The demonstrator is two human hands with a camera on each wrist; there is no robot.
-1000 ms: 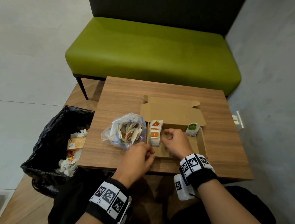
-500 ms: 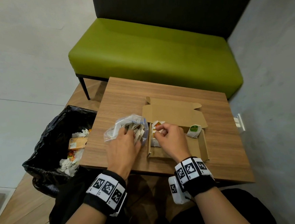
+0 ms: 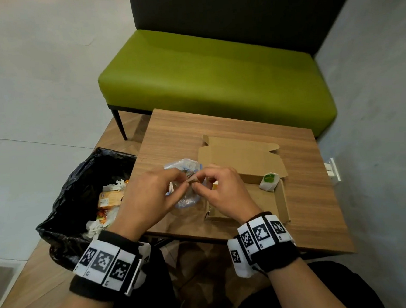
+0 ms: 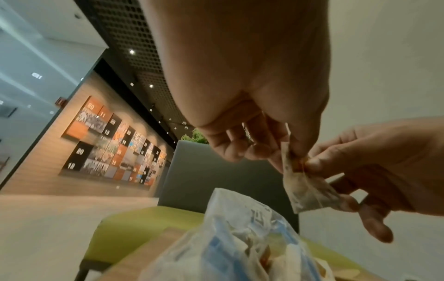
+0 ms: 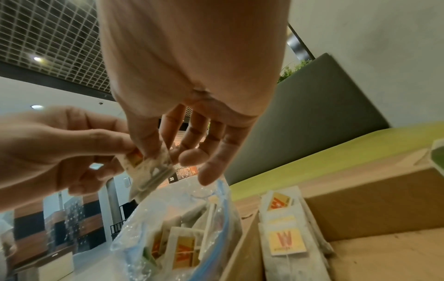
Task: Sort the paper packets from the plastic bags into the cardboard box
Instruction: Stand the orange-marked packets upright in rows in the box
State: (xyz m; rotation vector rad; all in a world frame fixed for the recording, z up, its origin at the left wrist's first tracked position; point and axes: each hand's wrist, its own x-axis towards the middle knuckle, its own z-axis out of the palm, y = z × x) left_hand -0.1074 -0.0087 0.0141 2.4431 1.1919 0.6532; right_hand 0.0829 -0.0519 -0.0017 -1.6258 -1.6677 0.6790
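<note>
Above the clear plastic bag (image 3: 185, 164) my left hand (image 3: 185, 182) and right hand (image 3: 198, 182) meet and both pinch one small paper packet (image 3: 192, 179) with an orange label. In the left wrist view the packet (image 4: 305, 188) hangs over the bag (image 4: 240, 237). More packets (image 5: 182, 245) lie inside the bag (image 5: 216, 192). The open cardboard box (image 3: 281, 203) stands just right of the bag. A stack of packets (image 5: 283, 239) lies at its left end. A green-labelled packet (image 3: 269, 181) leans at its far right corner.
The wooden table (image 3: 311, 218) is small. A black bin bag (image 3: 78, 183) with rubbish stands by its left edge. A green bench (image 3: 215, 80) runs behind it, and a grey wall with a white fitting (image 3: 333, 172) is close on the right.
My left hand has come up out of the bag with a packet. My right hand has left the packets in the box and moved left to pinch the same packet.
</note>
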